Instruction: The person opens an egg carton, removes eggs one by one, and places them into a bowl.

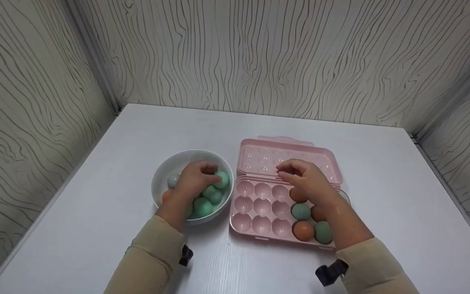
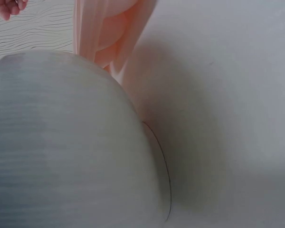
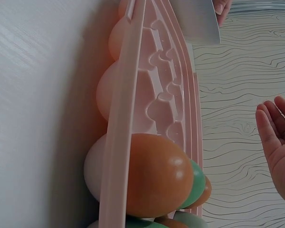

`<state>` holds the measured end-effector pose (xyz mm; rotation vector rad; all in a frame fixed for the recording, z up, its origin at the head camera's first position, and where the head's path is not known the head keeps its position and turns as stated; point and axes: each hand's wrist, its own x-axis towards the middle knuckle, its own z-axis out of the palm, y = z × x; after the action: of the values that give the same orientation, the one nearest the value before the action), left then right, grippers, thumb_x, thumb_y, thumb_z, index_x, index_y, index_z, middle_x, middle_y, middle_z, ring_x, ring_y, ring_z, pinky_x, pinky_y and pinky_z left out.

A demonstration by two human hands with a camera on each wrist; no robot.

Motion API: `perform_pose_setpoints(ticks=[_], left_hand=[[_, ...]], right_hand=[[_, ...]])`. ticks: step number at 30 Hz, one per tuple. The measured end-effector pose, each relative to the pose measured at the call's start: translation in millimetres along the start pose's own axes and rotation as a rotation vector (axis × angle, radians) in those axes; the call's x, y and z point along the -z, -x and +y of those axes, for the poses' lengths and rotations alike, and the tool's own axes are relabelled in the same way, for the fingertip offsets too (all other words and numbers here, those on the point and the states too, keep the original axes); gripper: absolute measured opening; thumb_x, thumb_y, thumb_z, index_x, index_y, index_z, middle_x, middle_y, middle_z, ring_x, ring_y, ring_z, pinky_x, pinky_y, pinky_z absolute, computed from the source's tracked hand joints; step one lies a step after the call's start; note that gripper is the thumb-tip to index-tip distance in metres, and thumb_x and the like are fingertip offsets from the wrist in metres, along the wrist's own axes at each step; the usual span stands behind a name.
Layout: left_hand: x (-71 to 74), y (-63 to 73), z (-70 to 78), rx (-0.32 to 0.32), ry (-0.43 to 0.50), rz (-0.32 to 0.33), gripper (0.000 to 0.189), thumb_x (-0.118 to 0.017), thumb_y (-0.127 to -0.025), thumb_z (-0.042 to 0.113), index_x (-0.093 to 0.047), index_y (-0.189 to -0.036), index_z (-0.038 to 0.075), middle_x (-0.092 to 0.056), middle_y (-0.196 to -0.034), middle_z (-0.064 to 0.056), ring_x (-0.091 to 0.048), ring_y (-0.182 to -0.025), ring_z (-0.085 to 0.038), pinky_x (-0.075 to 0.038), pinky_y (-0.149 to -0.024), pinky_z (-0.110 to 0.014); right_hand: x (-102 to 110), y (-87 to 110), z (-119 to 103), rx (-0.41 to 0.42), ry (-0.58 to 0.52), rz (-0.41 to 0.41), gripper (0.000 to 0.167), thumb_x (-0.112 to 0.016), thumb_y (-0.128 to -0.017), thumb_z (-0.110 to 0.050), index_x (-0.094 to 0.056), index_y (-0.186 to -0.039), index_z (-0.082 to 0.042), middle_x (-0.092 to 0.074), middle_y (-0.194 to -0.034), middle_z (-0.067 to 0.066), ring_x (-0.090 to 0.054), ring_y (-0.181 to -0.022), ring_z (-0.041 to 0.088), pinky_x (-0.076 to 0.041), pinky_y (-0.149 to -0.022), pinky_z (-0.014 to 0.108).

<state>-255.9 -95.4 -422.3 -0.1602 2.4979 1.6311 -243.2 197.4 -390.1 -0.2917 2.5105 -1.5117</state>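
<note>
My left hand reaches into a white bowl, thumb and fingertips pinching a light green egg near the bowl's right side. More green eggs, an orange-brown one and a pale one lie around it. Above the pink egg box, close to its hinge, my right hand hovers with loosely bent fingers and nothing in them. The right wrist view shows that palm with its fingers apart. Brown eggs and green eggs sit in the box's right-hand cups; the left columns hold none.
The box's lid lies open behind the cups. Box and bowl stand side by side on a white table. Wood-grain panels rise at the back and both sides.
</note>
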Motion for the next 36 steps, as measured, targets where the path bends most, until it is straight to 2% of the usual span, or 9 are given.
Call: perform_pose_setpoints(ticks=[2,10,16,21,24,28,33,36], left_hand=[[1.7,0.6,0.4,0.004,0.023,-0.002,0.036,-0.074,-0.076,0.02,-0.064,-0.11,0.017,-0.063,-0.107,0.002,-0.055,-0.103,-0.016,-0.039,-0.097,-0.035],[7.9,0.1,4.5,-0.057,0.087,-0.027,0.034,-0.07,-0.08,0.016,-0.062,-0.113,0.013,-0.062,-0.11,0.0,-0.054,-0.107,-0.016,-0.04,-0.097,-0.033],[6.5,5.8,16.5,-0.067,0.095,-0.047,0.033,-0.068,-0.082,0.023,-0.061,-0.115,0.024,-0.061,-0.111,0.008,-0.052,-0.11,-0.011,-0.039,-0.099,-0.034],[1.9,10.5,21.7,-0.092,0.131,-0.085,0.034,-0.069,-0.082,0.024,-0.061,-0.115,0.027,-0.062,-0.112,0.01,-0.054,-0.111,-0.01,-0.04,-0.098,-0.033],[-1.0,12.9,23.0,-0.106,0.122,-0.093,0.037,-0.071,-0.08,0.028,-0.061,-0.115,0.027,-0.063,-0.111,0.009,-0.055,-0.11,-0.01,-0.043,-0.095,-0.032],[-4.2,16.4,24.5,-0.113,0.08,-0.093,0.042,-0.073,-0.075,0.034,-0.063,-0.115,0.026,-0.065,-0.107,0.011,-0.057,-0.106,-0.008,-0.044,-0.093,-0.029],[-6.8,20.4,25.7,-0.126,0.105,-0.163,0.041,-0.073,-0.076,0.032,-0.062,-0.116,0.025,-0.064,-0.109,0.008,-0.057,-0.107,-0.01,-0.044,-0.093,-0.03],[-8.0,22.0,25.9,-0.149,0.149,-0.212,0.039,-0.071,-0.079,0.027,-0.061,-0.116,0.023,-0.064,-0.11,0.003,-0.057,-0.105,-0.012,-0.045,-0.091,-0.03]], right_hand=[[0,0.4,0,-0.012,-0.007,0.003,0.027,-0.063,-0.085,-0.035,-0.062,-0.108,-0.022,-0.059,-0.109,0.0,-0.052,-0.102,0.018,-0.042,-0.093,0.036],[8,-2.0,5,0.133,0.051,0.007,0.026,-0.064,-0.086,-0.028,-0.063,-0.108,-0.013,-0.062,-0.105,0.006,-0.055,-0.096,0.019,-0.048,-0.081,0.024],[17,2.1,10,0.163,0.099,0.006,0.023,-0.064,-0.086,-0.022,-0.063,-0.107,-0.012,-0.063,-0.102,0.004,-0.056,-0.094,0.02,-0.048,-0.079,0.023],[26,10.1,18,0.14,0.151,-0.002,0.027,-0.065,-0.085,-0.023,-0.062,-0.11,-0.012,-0.063,-0.104,0.006,-0.058,-0.097,0.018,-0.048,-0.085,0.027],[31,17.6,24,0.089,0.165,-0.01,0.032,-0.067,-0.083,-0.028,-0.062,-0.111,-0.014,-0.063,-0.106,0.007,-0.058,-0.099,0.018,-0.049,-0.086,0.03],[38,29.5,35,0.054,0.17,-0.049,0.036,-0.069,-0.081,-0.03,-0.061,-0.112,-0.013,-0.063,-0.108,0.008,-0.058,-0.101,0.019,-0.049,-0.087,0.032],[41,45.7,51,0.06,0.162,-0.147,0.036,-0.069,-0.081,-0.022,-0.061,-0.113,-0.009,-0.062,-0.111,0.008,-0.058,-0.103,0.023,-0.048,-0.087,0.029],[41,52.9,58,0.1,0.166,-0.203,0.035,-0.07,-0.081,-0.019,-0.061,-0.112,-0.007,-0.062,-0.11,0.009,-0.059,-0.103,0.025,-0.049,-0.084,0.026]])
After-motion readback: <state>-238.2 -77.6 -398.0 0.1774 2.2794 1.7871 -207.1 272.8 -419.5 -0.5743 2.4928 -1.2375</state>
